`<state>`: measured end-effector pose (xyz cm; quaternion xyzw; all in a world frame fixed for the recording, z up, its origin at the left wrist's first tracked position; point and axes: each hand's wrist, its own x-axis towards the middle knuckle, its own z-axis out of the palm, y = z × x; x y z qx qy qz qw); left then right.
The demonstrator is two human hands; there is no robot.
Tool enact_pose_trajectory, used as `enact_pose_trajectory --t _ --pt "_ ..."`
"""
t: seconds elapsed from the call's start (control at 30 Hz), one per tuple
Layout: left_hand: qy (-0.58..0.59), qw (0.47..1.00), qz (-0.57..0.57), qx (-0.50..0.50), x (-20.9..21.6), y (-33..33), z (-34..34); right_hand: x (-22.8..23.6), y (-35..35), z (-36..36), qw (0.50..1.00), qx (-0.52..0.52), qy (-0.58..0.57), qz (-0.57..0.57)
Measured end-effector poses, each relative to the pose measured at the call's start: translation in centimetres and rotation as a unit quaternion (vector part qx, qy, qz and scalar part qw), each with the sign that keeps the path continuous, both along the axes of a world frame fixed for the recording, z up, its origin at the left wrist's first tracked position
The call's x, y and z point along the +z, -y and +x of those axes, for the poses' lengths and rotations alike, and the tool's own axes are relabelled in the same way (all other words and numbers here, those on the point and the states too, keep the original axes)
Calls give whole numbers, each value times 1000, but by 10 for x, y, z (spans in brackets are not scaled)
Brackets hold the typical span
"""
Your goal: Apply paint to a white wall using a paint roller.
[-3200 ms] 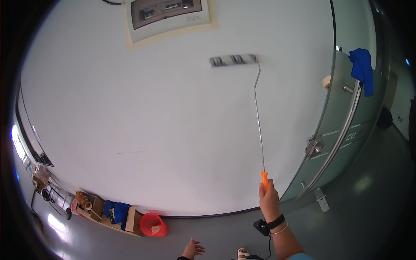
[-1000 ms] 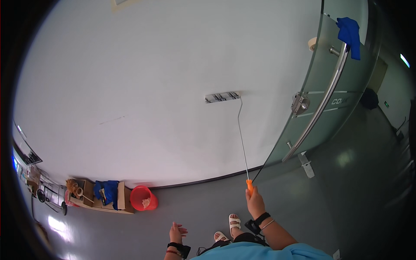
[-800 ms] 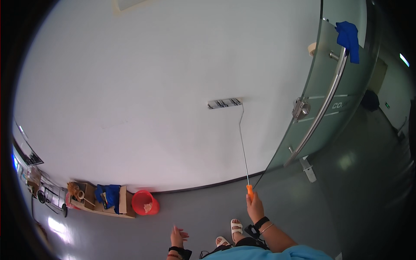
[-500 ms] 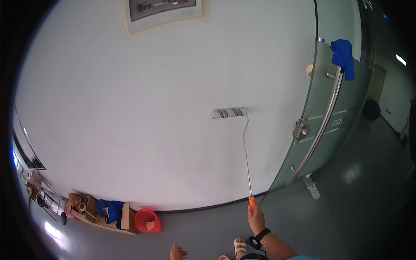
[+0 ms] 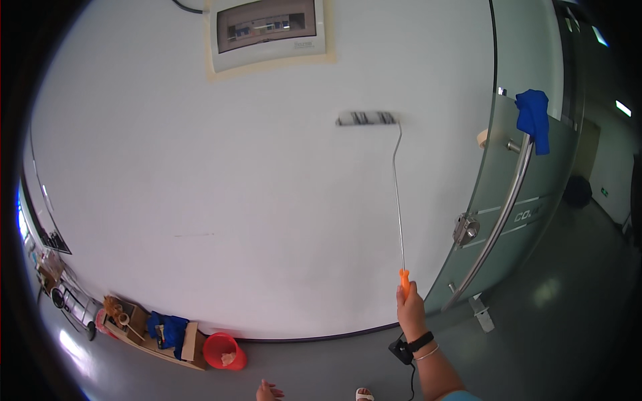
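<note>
My right hand (image 5: 410,309) is wrapped round the orange handle of a paint roller (image 5: 367,119), its long thin metal rod reaching upward. The striped grey-and-white roller sleeve lies against the white wall (image 5: 267,200), below and to the right of a breaker box (image 5: 267,30) edged with masking tape. Low in the picture, my left hand (image 5: 269,390) hangs free with its fingers apart, holding nothing. A black band and a thin bracelet circle my right wrist.
To the right stands a glass door (image 5: 535,194) with a long metal handle (image 5: 498,227) and a blue cloth (image 5: 533,121) draped over it. A red bucket (image 5: 212,344) and a wooden box (image 5: 192,346) holding a blue cloth sit along the wall's foot at left.
My right hand has risen, pushing the roller up the wall and slightly right. The view has tilted upward, so more of the breaker box shows. My left hand stays low and free.
</note>
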<state>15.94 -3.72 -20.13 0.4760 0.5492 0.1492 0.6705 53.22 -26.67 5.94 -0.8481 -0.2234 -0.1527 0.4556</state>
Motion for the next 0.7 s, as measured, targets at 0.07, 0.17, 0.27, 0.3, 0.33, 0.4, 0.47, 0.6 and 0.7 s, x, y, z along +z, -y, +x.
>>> enact_pose_trajectory --t 0.07,0.17,0.27,0.3,0.33,0.4,0.47,0.6,0.7 --pt "-1 1000 -9 7 0 -3 3 21 -5 11 1000 2 14 -4" --pt "18 1000 3 7 -2 -8 12 58 -11 26 999 10 42 12" --pt "28 999 8 17 2 -10 21 85 -17 40 998 11 57 11" --pt "34 999 6 19 2 -12 23 91 -19 46 998 15 66 13" --pt "41 999 4 23 3 -12 25 96 -21 51 997 18 67 12" --pt "41 999 1 30 6 -13 30 103 -24 62 998 36 32 34" --pt "42 998 -1 36 6 -15 32 110 -26 68 997 37 50 37" --pt "44 998 -12 38 10 -16 39 115 -29 78 997 45 45 51" --pt "39 998 -17 49 12 -17 41 108 -31 75 995 59 38 73"
